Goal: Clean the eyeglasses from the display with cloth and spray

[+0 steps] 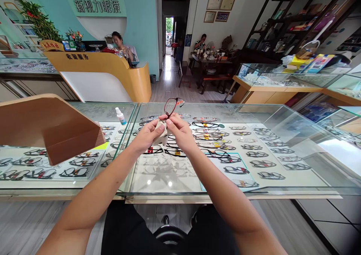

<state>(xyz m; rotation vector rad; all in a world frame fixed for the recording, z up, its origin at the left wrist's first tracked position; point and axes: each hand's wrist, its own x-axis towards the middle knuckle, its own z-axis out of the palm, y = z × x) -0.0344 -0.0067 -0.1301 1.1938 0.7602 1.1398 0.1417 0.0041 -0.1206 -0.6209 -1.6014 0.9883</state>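
Above the glass display counter (169,187), both hands come together on one pair of eyeglasses (166,111). Its frame is dark red and black, with one lens pointing up and away from me. My left hand (145,136) is closed on a pale beige cleaning cloth (161,134), which is bunched against the lower part of the glasses. Thumb and fingers of my right hand (182,132) pinch the glasses beside the cloth. The fingers and cloth hide the lower part of the frame. A white spray bottle (120,116) stands on the glass to the left.
Rows of eyeglasses (237,170) lie inside the counter under the glass. A brown board-like object (50,127) rises at the left. Beyond are a cash desk (141,82) with a person behind it, another person at a dark table (211,58), and more display cases (267,82) at right.
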